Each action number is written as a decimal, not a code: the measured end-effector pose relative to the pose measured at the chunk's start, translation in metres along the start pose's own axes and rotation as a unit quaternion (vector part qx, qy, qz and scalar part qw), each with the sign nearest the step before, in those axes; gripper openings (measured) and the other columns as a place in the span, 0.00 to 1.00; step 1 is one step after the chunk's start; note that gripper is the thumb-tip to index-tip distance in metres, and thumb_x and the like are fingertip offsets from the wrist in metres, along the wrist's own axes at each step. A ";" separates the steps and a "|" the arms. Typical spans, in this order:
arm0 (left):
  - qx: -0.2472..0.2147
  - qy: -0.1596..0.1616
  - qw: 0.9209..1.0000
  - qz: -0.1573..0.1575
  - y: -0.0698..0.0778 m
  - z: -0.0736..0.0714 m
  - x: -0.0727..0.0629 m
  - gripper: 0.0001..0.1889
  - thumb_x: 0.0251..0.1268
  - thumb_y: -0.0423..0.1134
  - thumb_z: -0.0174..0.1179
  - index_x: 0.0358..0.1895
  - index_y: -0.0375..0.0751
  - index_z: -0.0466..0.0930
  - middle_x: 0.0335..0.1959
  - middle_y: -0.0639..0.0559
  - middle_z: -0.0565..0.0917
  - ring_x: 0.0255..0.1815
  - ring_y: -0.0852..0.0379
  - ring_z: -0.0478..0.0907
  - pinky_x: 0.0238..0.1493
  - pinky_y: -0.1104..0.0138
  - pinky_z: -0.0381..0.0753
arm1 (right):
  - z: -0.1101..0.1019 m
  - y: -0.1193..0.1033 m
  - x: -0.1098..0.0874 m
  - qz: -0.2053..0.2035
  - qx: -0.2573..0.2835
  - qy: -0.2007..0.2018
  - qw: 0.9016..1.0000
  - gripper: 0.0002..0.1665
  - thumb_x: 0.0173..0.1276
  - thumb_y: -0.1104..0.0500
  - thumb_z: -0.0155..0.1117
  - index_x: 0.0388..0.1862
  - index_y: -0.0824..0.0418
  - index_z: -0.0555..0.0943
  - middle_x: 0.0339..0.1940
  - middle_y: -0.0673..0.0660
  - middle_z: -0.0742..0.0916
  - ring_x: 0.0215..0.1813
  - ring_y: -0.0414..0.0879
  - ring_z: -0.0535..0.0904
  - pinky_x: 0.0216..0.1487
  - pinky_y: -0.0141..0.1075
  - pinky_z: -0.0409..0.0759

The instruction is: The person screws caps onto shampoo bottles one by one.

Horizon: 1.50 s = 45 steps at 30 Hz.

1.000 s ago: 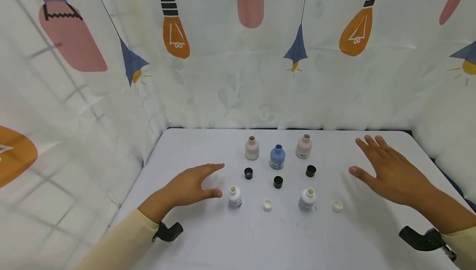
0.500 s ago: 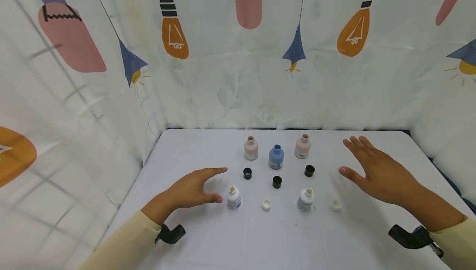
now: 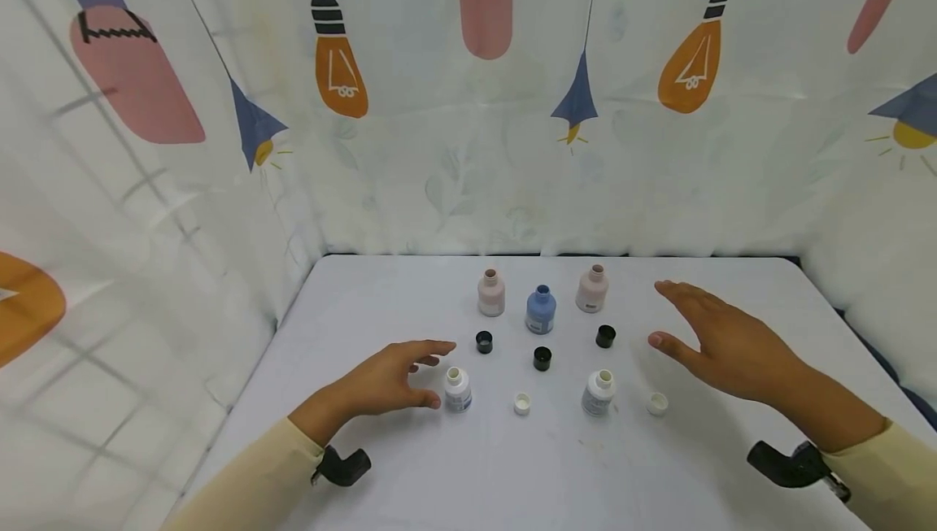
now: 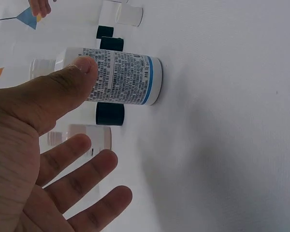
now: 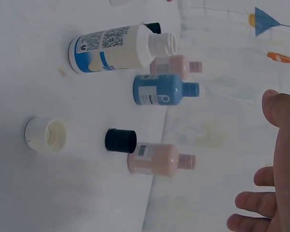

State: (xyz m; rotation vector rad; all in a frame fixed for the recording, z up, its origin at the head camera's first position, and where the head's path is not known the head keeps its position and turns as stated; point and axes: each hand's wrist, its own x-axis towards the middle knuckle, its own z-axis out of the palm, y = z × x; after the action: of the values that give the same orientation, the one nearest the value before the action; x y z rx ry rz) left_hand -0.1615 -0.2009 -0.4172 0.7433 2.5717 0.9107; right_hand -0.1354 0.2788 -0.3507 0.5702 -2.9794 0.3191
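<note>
1. Just left of the left white bottle: left hand, released, thumb and fingers parted, nothing grasped; contact hard to tell.
2. Left white bottle upright on the white table, uncapped.
3. Out over the table's right side: right hand, released, fingers extended, thumb apart, right white cap nearest.
4. Between that cap, mouth up, and the left white cap: right white bottle, upright, uncapped.
5. Farther back: three black caps, well spaced.
6. Behind those: blue bottle between two pale pink bottles, all upright, uncapped.
7. Beyond the table: white curtain, lamp-printed.
</note>
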 end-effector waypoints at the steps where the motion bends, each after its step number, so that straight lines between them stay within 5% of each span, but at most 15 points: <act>1: -0.002 -0.001 1.000 0.002 -0.001 0.001 0.001 0.42 0.57 0.46 0.79 0.75 0.53 0.70 0.70 0.57 0.76 0.65 0.53 0.77 0.63 0.52 0.77 | 0.001 -0.001 0.000 -0.002 0.003 0.004 1.000 0.49 0.74 0.30 0.56 0.80 0.60 0.61 0.75 0.68 0.70 0.72 0.68 0.68 0.57 0.67 0.74; 12: -0.045 -0.010 0.998 0.035 -0.002 0.011 0.004 0.39 0.59 0.40 0.77 0.74 0.45 0.70 0.67 0.48 0.78 0.64 0.51 0.79 0.62 0.53 0.78 | 0.008 -0.009 0.005 -0.024 0.023 0.015 0.999 0.47 0.73 0.29 0.57 0.78 0.57 0.65 0.73 0.62 0.74 0.72 0.62 0.70 0.59 0.63 0.75; 29: -0.035 0.004 0.999 0.014 -0.005 0.024 0.006 0.37 0.57 0.43 0.78 0.71 0.52 0.74 0.59 0.64 0.82 0.53 0.60 0.83 0.56 0.54 0.81 | 0.012 -0.029 0.011 -0.035 0.021 0.000 0.999 0.49 0.70 0.26 0.57 0.77 0.56 0.68 0.73 0.62 0.75 0.71 0.62 0.71 0.59 0.61 0.77; 45: -0.038 0.021 0.999 0.018 -0.002 0.030 0.008 0.27 0.59 0.43 0.77 0.62 0.49 0.80 0.51 0.64 0.85 0.49 0.62 0.84 0.55 0.56 0.81 | 0.019 -0.045 0.019 -0.053 0.032 -0.010 0.998 0.53 0.67 0.21 0.50 0.77 0.57 0.69 0.71 0.62 0.76 0.71 0.62 0.72 0.61 0.61 0.76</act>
State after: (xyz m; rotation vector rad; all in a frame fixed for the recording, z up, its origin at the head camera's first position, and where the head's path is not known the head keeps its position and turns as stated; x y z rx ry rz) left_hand -0.1551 -0.1829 -0.4418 0.7590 2.5520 1.0385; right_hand -0.1374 0.2272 -0.3588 0.7387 -2.9522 0.4044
